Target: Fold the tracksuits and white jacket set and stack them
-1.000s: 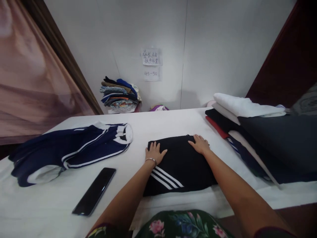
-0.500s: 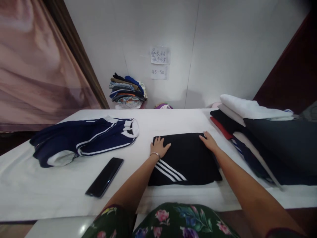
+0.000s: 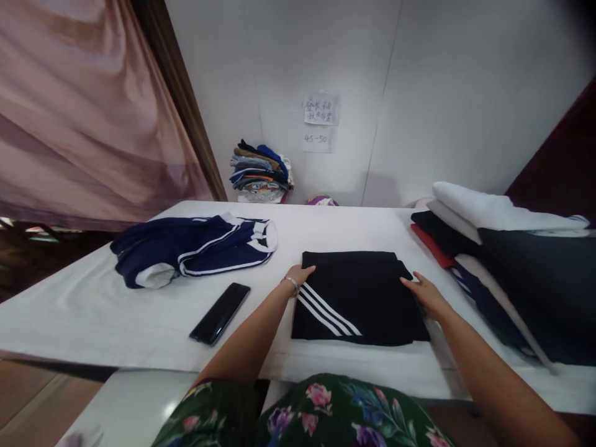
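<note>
Head view, white table (image 3: 116,323) (phone (image 3: 220,313) lying), white wall (image 3: 419,93)

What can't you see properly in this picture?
Head view:
- Writing on the paper notes on the wall: too small to read.
- Fingers of the left hand: tucked at the edge of the black folded garment.
- Dark pile on the right: cut off by the picture edge.
</note>
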